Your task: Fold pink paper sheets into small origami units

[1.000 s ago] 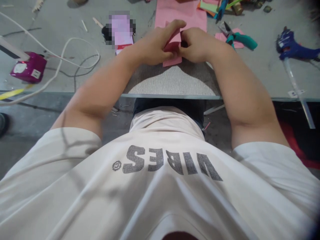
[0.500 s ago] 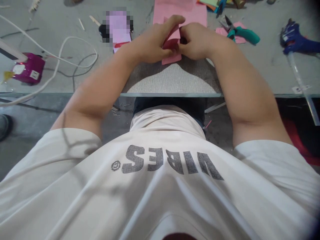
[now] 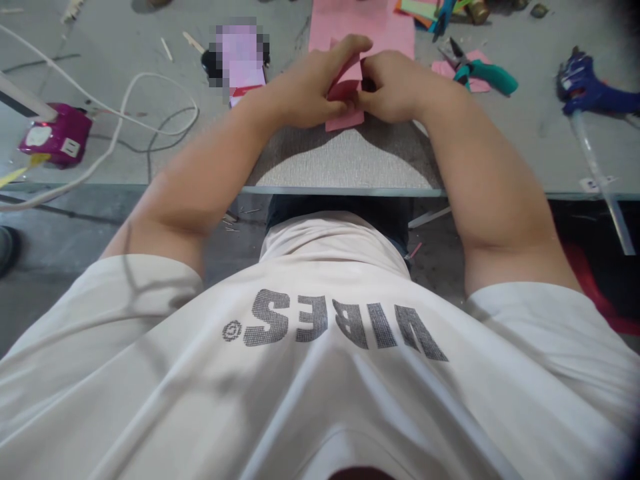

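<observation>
A folded piece of pink paper [image 3: 345, 120] stands between my hands near the table's front edge. My left hand [image 3: 320, 87] grips it from the left, thumb low on the paper and index finger stretched over its top. From the other side my right hand [image 3: 393, 83] pinches its right edge, with the curled fingertips partly hidden. Behind both hands lies a larger pink sheet [image 3: 363, 23] flat on the table. Right of my right hand, pliers with teal handles [image 3: 487, 73] rest partly on a small pink paper scrap [image 3: 480, 60].
A blue glue gun [image 3: 593, 87] with a clear glue stick lies far right. Coloured papers [image 3: 420, 10] are at the back. A partly blurred phone-like object [image 3: 245, 67] lies left of my hands. A purple power block [image 3: 63, 137] and white cable [image 3: 120, 113] occupy the left side.
Both hands keep the same grip on the pink paper. The view has shifted slightly, and a yellow strip shows more fully beside the purple block.
</observation>
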A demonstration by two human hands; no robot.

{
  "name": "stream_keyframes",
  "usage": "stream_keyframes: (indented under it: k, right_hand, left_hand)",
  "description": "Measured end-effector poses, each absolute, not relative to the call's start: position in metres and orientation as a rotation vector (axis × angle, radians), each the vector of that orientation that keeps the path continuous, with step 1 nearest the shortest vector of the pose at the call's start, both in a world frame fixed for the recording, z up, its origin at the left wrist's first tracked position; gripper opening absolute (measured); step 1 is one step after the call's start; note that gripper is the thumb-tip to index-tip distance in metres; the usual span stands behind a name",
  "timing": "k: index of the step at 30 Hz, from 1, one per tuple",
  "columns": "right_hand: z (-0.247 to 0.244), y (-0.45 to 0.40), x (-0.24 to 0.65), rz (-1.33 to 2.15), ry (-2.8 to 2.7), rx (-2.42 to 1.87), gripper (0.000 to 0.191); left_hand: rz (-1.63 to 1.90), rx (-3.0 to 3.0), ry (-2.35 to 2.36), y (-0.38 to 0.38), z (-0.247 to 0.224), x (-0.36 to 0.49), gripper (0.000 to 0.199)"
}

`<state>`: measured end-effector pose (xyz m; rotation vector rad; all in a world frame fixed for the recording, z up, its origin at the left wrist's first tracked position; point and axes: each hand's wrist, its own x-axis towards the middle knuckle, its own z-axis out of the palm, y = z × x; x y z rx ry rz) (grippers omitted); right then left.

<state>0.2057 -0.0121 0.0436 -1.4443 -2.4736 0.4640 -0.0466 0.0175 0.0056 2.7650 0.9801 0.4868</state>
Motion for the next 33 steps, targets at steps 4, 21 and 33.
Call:
stream_keyframes:
  k: [4, 21, 33]
  right_hand:
    - [0.041, -0.009, 0.207, 0.487, -2.471, -1.39, 0.043]
    - [0.041, -0.009, 0.205, 0.475, -2.485, -1.41, 0.044]
    - [0.036, -0.002, 0.21, 0.478, -2.498, -1.37, 0.042]
  left_hand:
    - [0.508, 2.749, 0.939, 0.023, 0.004, -0.048, 0.121]
    - [0.543, 2.677, 0.954, 0.046, -0.01, -0.054, 0.119]
    - [0.529, 2.713, 0.971, 0.031, -0.002, -0.051, 0.116]
